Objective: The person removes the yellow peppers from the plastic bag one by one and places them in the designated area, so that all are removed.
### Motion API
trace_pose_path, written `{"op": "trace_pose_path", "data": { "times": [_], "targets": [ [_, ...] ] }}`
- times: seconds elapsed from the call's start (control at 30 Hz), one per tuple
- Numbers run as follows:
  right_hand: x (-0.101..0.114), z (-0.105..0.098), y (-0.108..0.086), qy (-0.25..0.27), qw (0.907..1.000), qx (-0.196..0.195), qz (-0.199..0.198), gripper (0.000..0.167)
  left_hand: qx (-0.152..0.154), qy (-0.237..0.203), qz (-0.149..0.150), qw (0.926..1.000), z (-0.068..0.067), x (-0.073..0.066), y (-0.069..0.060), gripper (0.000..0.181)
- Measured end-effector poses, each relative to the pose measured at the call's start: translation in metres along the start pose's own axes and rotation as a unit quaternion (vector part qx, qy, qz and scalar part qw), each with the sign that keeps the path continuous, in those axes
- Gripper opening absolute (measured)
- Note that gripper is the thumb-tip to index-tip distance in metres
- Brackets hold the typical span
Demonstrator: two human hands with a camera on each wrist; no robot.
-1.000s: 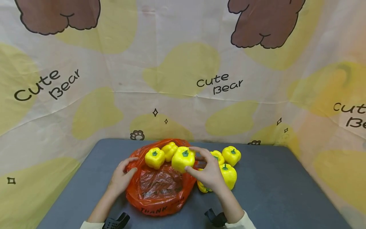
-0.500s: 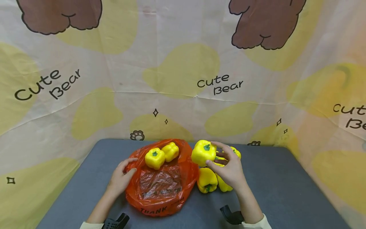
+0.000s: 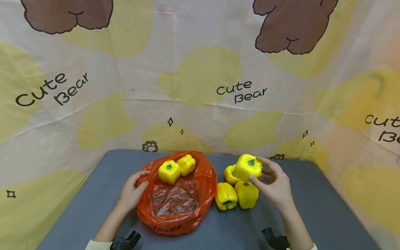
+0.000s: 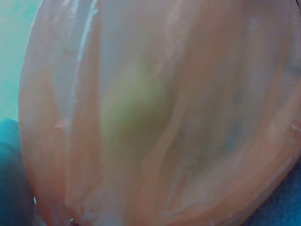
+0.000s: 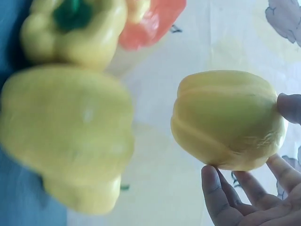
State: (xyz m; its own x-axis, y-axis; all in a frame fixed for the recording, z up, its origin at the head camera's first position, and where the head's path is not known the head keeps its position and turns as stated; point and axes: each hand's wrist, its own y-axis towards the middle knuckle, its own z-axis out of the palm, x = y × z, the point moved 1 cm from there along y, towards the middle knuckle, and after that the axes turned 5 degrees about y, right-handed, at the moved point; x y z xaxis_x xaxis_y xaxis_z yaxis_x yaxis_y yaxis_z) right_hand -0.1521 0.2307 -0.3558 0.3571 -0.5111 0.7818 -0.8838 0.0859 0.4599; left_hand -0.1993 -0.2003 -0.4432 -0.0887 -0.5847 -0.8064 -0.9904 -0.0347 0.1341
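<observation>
A red plastic bag [image 3: 176,225] with "THANK" printed on its front lies on the table with its mouth spread. Two yellow bell peppers, a left one [image 3: 169,172] and a right one [image 3: 186,165], sit toward its far side. My left hand [image 3: 128,194] holds the bag's left rim between thumb and fingers; the left wrist view is filled by blurred plastic. Thumb and fingertips of my right hand [image 3: 276,185] grip another bell pepper [image 3: 247,167], raised above several more. Among those are a front-left pepper [image 3: 226,196] and a front-right pepper [image 3: 247,195].
The grey table [image 3: 312,208] extends right of the peppers. A patterned cloth backdrop [image 3: 193,76] rises behind its far edge. In the right wrist view, a blurred pepper [image 5: 66,122] is close to the camera.
My right hand has carried its pepper rightward, from over the bag to above the loose peppers. The left hand and the two peppers at the bag have stayed nearly in place.
</observation>
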Motion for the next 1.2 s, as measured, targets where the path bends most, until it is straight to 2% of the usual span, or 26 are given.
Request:
{"op": "trace_pose_path", "data": {
  "times": [0.27,0.47,0.73,0.97,1.2],
  "targets": [
    [-0.017,-0.022,-0.007,-0.051,0.9979,-0.027,0.027,0.059,0.001,0.011,-0.003,0.9999,0.001,0.0,-0.001,0.034],
    [-0.03,-0.032,-0.011,-0.085,0.9933,-0.033,0.07,0.06,-0.002,0.012,0.001,0.9999,0.001,0.0,-0.002,0.033],
    [-0.057,-0.035,-0.013,-0.121,0.9841,-0.014,0.13,0.063,0.002,0.013,-0.001,0.9999,-0.001,0.0,0.0,0.035],
    [-0.074,-0.034,-0.015,-0.116,0.9725,0.027,0.2,0.068,0.003,0.018,-0.006,0.9998,-0.003,-0.003,0.001,0.035],
    [-0.085,-0.03,-0.015,-0.122,0.9693,0.048,0.208,0.07,0.007,0.019,-0.014,0.9997,-0.002,-0.001,0.0,0.035]
  ]
}}
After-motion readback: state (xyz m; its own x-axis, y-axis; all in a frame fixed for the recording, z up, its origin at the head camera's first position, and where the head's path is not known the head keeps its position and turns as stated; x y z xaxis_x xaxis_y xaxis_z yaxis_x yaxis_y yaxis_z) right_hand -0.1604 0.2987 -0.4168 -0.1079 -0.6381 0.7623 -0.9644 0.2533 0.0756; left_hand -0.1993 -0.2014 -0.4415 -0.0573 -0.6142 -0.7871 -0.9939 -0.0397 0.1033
